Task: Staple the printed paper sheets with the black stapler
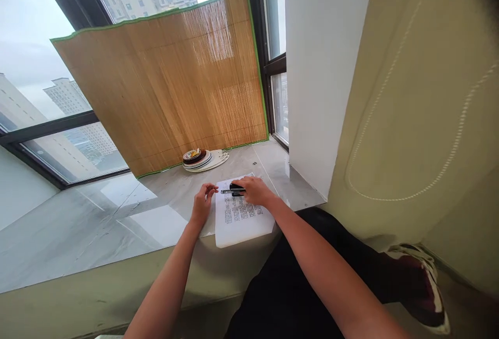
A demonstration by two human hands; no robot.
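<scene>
As the right hand [254, 190] grips it, the stapler [233, 191] points left, crosswise.

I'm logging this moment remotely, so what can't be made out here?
All in the head view:
- Lettering on the white printed paper: too small.
- Grip end of the black tool with a metal strip: hidden by the right hand.
- Whether the left hand pinches anything: too small.
- Both elbows: unclear, towards the bottom edge.
</scene>
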